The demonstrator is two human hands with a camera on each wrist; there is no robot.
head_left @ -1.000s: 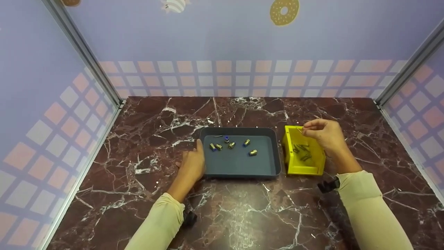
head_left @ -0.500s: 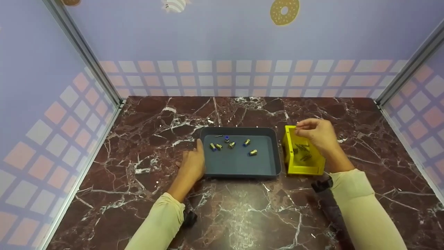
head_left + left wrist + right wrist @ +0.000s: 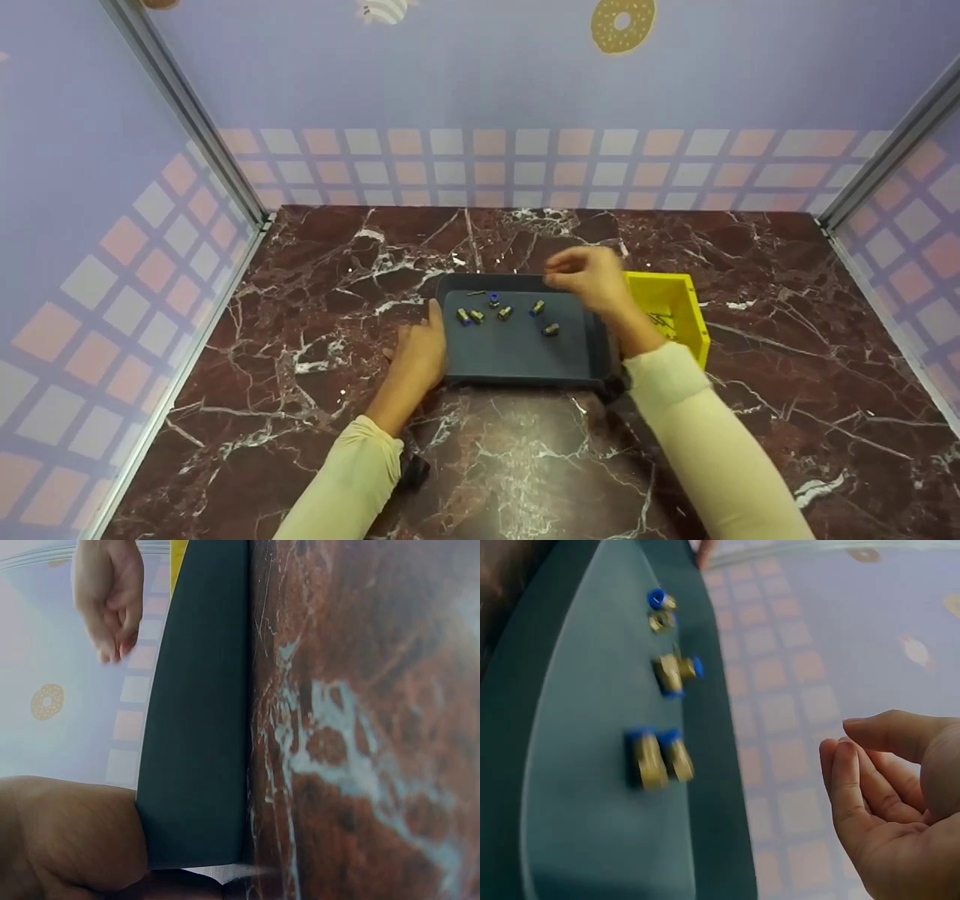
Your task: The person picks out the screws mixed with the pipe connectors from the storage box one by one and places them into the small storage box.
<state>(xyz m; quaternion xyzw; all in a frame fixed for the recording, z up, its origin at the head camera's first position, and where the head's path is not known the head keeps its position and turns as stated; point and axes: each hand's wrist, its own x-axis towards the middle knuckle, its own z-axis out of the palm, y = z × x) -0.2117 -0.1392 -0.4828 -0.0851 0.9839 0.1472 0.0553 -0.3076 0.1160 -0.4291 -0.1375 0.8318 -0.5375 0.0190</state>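
Note:
My left hand [image 3: 420, 352] holds the left side of a dark grey rectangular tray [image 3: 525, 381], thumb along the rim. The left wrist view shows this hand [image 3: 75, 836] beside the tray wall [image 3: 199, 712]. My right hand [image 3: 592, 281] is above the tray's back right corner. Its thumb and fingertips meet in a pinch in the right wrist view [image 3: 892, 795]; a thin screw held there is barely visible. Several brass fittings with blue ends [image 3: 505, 313] lie in the tray, with one small screw [image 3: 477, 292] near the back left.
A yellow bin [image 3: 703, 330] stands just right of the tray, partly behind my right forearm, with several dark screws [image 3: 661, 321] inside. The marbled tabletop [image 3: 337, 300] is bounded by patterned walls at the back and sides.
My right hand has moved left from above the yellow bin to over the tray, fingertips still together. The left hand stays at the tray's left side. The head view has shifted slightly.

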